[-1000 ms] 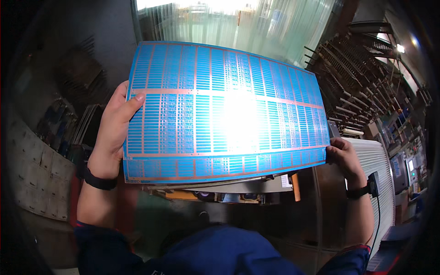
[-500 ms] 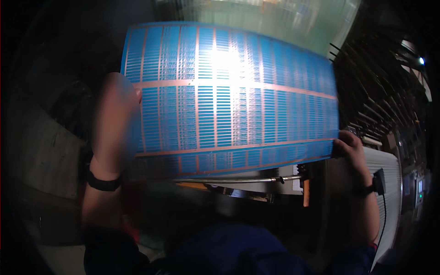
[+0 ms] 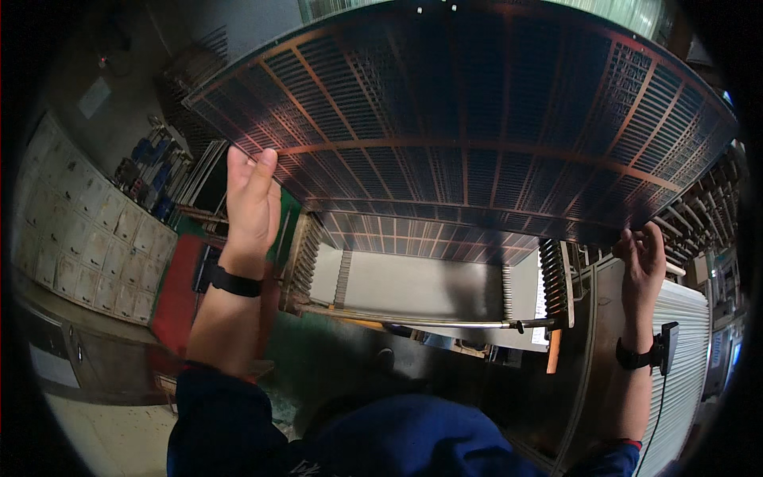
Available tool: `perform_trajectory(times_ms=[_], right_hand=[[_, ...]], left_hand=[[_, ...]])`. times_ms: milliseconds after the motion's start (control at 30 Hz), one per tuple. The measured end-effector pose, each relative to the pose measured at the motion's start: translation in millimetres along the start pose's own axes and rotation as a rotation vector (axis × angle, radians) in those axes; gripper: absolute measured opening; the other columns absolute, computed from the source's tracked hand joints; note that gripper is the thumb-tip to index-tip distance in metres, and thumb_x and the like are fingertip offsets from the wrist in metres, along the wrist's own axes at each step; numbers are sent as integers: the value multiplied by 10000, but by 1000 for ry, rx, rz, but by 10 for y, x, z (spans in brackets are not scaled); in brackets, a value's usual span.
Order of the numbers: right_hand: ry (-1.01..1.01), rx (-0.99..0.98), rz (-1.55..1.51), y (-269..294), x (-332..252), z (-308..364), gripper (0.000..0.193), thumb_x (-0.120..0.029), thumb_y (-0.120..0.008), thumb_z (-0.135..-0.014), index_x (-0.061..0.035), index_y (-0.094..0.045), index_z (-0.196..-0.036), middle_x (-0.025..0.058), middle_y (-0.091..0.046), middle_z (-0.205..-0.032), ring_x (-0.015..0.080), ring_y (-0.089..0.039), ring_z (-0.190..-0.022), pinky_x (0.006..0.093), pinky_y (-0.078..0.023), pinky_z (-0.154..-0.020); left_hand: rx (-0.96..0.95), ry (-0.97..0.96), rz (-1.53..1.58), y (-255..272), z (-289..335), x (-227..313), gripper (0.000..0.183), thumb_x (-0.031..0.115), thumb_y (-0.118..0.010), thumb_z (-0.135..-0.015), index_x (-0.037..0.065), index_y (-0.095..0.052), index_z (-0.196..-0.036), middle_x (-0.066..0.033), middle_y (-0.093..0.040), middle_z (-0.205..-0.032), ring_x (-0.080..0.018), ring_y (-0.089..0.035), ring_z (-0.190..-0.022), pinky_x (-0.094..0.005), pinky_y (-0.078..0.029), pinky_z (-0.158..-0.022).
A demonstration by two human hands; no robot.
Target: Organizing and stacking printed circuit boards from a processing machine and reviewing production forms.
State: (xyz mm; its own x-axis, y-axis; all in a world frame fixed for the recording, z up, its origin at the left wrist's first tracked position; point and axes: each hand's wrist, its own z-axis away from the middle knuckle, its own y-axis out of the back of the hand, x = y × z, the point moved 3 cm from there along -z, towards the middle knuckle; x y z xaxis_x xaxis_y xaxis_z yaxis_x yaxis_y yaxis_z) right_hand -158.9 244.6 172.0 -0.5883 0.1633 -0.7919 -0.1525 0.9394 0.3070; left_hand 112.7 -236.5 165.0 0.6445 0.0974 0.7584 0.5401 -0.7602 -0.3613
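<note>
A large circuit board panel [image 3: 469, 119], dark with a copper-coloured grid, is tilted up in front of me. My left hand [image 3: 253, 199] pinches its left edge between thumb and fingers. At its lower right corner, my right hand [image 3: 642, 258] grips the edge with curled fingers. Below the panel stands a rack with toothed left side [image 3: 302, 254] and toothed right side [image 3: 550, 274]. A second grid-patterned panel [image 3: 421, 234] stands inside the rack, partly hidden by the held one. A metal rod [image 3: 421, 319] crosses the rack's near side.
Worn pale lockers [image 3: 95, 230] line the far left. A red surface [image 3: 179, 278] lies left of the rack. On the right are a white ribbed unit [image 3: 675, 358] and a row of slatted rods [image 3: 703, 219]. A black device with a cable [image 3: 666, 350] is on my right wrist.
The panel has tilted back and risen, turning from bright, glaring blue to dark. Both hands moved with it, still gripping. The rack and second panel have come into view below.
</note>
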Motion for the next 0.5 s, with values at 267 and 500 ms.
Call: perform_trajectory(times_ms=[267,500], right_hand=[[-48,-48,155,-304,339,-13,198,-68,-670,-971,18,-597,-1134,29,-650,-902,68,-568,-828,223,-472,-740],[-114,-67,160,-374,614,-115,188,-77,-689,-957,1,-612,-1110,14,-628,-852,62,-553,-783,229,-475,-716]], left_hand=[[-1,40,14,275,199,-434,413,24,-534,-1004,45,-389,-1390,-129,-481,-1424,-231,-456,-1326,-422,-331,-1153],[-3,54,6,189,173,-480,343,49,-549,-1009,56,-429,-1331,-114,-531,-1349,-217,-503,-1259,-406,-375,-1116]])
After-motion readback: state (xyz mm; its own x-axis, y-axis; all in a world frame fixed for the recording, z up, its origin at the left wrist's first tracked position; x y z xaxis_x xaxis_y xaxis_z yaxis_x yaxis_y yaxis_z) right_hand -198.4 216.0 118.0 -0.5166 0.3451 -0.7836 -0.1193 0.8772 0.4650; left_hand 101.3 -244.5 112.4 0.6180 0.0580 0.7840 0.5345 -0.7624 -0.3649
